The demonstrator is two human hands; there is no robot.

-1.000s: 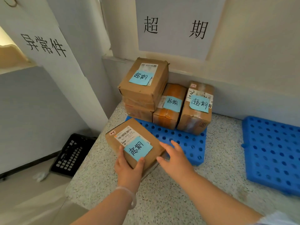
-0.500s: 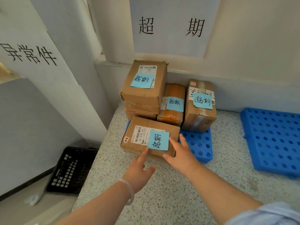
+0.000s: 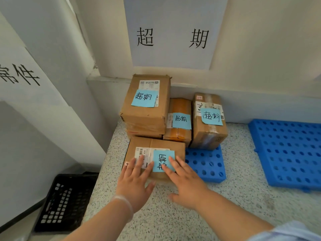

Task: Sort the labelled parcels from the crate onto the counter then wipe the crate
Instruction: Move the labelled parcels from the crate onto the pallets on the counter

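Note:
A brown cardboard parcel (image 3: 156, 145) with a white shipping label and a blue sticky note lies flat at the front of a small blue perforated pallet (image 3: 206, 164) on the speckled counter (image 3: 173, 214). My left hand (image 3: 133, 183) rests on its top with straight fingers over the white label. My right hand (image 3: 185, 181) lies flat with its fingertips on the blue note. Behind it stand a tall stack of parcels (image 3: 145, 108), an orange-taped parcel (image 3: 179, 122) and another brown parcel (image 3: 208, 120), each with a blue note.
A black plastic crate (image 3: 64, 200) sits on the floor below the counter's left edge. A larger blue perforated pallet (image 3: 288, 153) lies on the counter at the right. A white paper sign (image 3: 172, 33) hangs on the wall behind the parcels.
The parcel went from my grip at the counter's left edge onto the blue pallet, turned square against the stack. Both hands now lie flat on its top.

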